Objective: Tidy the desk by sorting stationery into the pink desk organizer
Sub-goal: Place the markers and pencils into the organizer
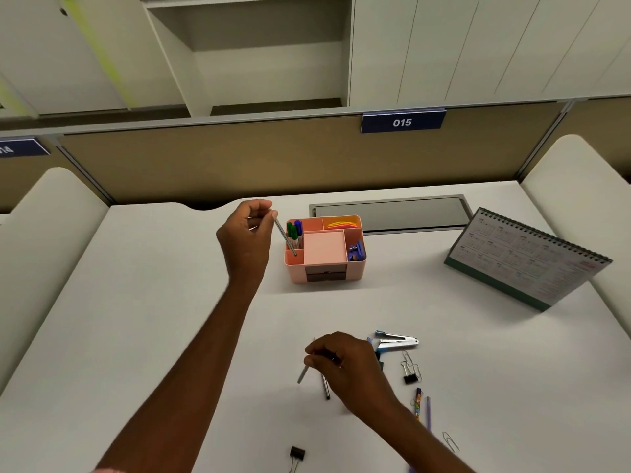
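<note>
The left hand (244, 233) pinches a pen (285, 235), tip in the pink organizer (324, 268) — the right hand (345, 363) grips a second pen (303, 373) near the tabletop's (170, 302) front edge.

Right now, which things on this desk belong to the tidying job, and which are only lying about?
Job: pink organizer, thin pen in left hand, grey pen in right hand, dark pen, stapler, binder clip by stapler, front binder clip, paper clip, patterned pen.
Lying about: desk calendar, cable hatch, 015 sign.
</note>
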A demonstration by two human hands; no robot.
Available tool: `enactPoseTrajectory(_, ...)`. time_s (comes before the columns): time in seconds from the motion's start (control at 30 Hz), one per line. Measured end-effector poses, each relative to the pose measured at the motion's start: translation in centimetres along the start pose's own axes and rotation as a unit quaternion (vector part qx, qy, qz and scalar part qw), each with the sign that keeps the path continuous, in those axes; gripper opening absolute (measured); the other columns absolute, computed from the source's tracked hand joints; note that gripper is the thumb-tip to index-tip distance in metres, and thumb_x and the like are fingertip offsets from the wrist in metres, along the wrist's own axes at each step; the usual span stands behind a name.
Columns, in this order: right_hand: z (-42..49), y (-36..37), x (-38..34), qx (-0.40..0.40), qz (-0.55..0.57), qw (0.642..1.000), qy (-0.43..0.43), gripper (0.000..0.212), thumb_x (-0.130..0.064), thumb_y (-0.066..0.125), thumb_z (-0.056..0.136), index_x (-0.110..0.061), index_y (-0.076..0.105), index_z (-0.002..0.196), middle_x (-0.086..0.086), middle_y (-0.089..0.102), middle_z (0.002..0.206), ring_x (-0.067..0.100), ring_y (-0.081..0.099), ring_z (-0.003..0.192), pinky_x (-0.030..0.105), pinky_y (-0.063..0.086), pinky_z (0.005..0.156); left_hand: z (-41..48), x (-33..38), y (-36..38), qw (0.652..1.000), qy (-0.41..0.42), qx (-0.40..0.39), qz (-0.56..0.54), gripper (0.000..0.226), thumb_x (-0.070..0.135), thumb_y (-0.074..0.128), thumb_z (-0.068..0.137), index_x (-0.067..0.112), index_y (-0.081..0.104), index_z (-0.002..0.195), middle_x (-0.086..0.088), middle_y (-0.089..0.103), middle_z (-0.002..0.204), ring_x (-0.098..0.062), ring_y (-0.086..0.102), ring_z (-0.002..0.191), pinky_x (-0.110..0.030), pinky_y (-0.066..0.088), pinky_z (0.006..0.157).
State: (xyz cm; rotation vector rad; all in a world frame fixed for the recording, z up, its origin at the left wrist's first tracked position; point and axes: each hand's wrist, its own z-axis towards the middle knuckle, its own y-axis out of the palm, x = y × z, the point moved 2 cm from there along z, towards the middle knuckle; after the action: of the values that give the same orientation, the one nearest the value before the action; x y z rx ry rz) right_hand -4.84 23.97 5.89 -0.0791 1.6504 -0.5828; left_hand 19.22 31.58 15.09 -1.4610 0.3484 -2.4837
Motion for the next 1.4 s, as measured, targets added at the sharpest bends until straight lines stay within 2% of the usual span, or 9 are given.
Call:
enactPoseTrajectory(0.17,0.7,-1.3,-0.6,0.026,0.003,1.000,-0.006,0.011,-0.032,0.076,0.090,-0.031,0.078,0.100,-0.016,0.073,0.095,0.007,0.067,0.091,0.018,0.051,0.079,-0.4,-2.4,1.9,0.998,0.013,-0.045,0.042,0.014,0.015,0.075,0.091,0.011,0.074,0.105,0.001,0.076,0.100,-0.009,0.073,0.089,-0.020,0.060,0.081)
enactPoseTrajectory(0.3,1.9,-2.3,-0.9,0.047,-0.013,0.999,-0.023,0.010,-0.029,0.077,0.090,-0.028,0.079,0.099,-0.016,0.073,0.093,0.005,0.068,0.090,0.015,0.050,0.078,-0.8,-4.1,2.7,0.993,0.027,-0.081,0.077,0.014,0.014,0.075,0.091,0.010,0.074,0.105,-0.002,0.077,0.102,-0.012,0.073,0.092,-0.008,0.052,0.079)
enactPoseTrajectory(0.47,5.8,-3.4,-1.9,0.069,-0.074,0.992,-0.075,0.012,-0.028,0.077,0.089,-0.023,0.079,0.100,-0.012,0.075,0.096,0.002,0.067,0.090,0.020,0.054,0.081,-0.8,-5.9,3.6,0.986,0.056,-0.127,0.097,0.017,0.016,0.075,0.090,0.010,0.074,0.106,-0.004,0.077,0.105,-0.014,0.072,0.092,-0.022,0.059,0.083)
enactPoseTrajectory(0.6,10.2,-4.1,-3.4,0.074,-0.095,0.989,-0.081,0.019,-0.025,0.072,0.094,-0.017,0.076,0.111,-0.001,0.075,0.112,0.010,0.066,0.106,0.029,0.057,0.095,-0.4,-6.7,3.9,0.986,0.047,-0.136,0.088,0.015,0.014,0.075,0.091,0.011,0.074,0.106,-0.003,0.077,0.104,-0.013,0.072,0.092,-0.031,0.063,0.083)
enactPoseTrajectory(0.67,12.8,-4.3,-4.0,0.086,-0.112,0.986,-0.084,0.021,-0.023,0.069,0.096,-0.013,0.075,0.113,0.002,0.075,0.113,0.015,0.067,0.104,0.036,0.058,0.095,-0.3,-7.0,4.0,0.986,0.043,-0.137,0.085,0.014,0.012,0.074,0.091,0.011,0.074,0.105,-0.003,0.077,0.102,-0.013,0.072,0.090,-0.033,0.063,0.082)
enactPoseTrajectory(0.87,18.9,-4.3,-6.2,0.155,-0.159,0.965,-0.141,0.015,-0.019,0.070,0.095,-0.012,0.078,0.105,0.003,0.077,0.101,0.014,0.068,0.088,0.034,0.059,0.082,0.0,-7.8,3.8,0.989,0.014,-0.139,0.052,0.011,0.011,0.074,0.091,0.009,0.074,0.101,-0.002,0.076,0.097,-0.014,0.072,0.086,-0.031,0.062,0.081)
enactPoseTrajectory(1.03,21.9,-3.5,-7.0,0.134,-0.180,0.966,-0.129,0.014,-0.021,0.067,0.097,-0.012,0.077,0.102,0.001,0.077,0.098,0.011,0.068,0.084,0.033,0.061,0.080,0.1,-8.5,3.7,0.989,0.004,-0.144,0.044,0.011,0.014,0.075,0.091,0.011,0.073,0.102,0.001,0.076,0.097,-0.013,0.072,0.087,-0.029,0.062,0.081)
enactPoseTrajectory(1.2,22.6,-4.0,-7.9,0.149,-0.162,0.967,-0.131,0.015,-0.019,0.068,0.096,-0.009,0.078,0.103,0.003,0.077,0.100,0.012,0.070,0.086,0.027,0.059,0.081,-0.1,-9.2,4.0,0.987,-0.004,-0.153,0.056,0.014,0.019,0.074,0.093,0.011,0.073,0.105,-0.001,0.076,0.100,-0.013,0.072,0.087,-0.027,0.062,0.083)
enactPoseTrajectory(1.4,23.7,-4.2,-7.2,0.150,-0.126,0.976,-0.092,0.012,-0.019,0.071,0.095,-0.010,0.078,0.099,0.001,0.077,0.092,0.009,0.070,0.081,0.028,0.061,0.077,-0.1,-9.8,4.1,0.986,-0.023,-0.153,0.063,0.016,0.017,0.075,0.092,0.010,0.073,0.106,-0.003,0.077,0.104,-0.014,0.071,0.091,-0.024,0.060,0.082)
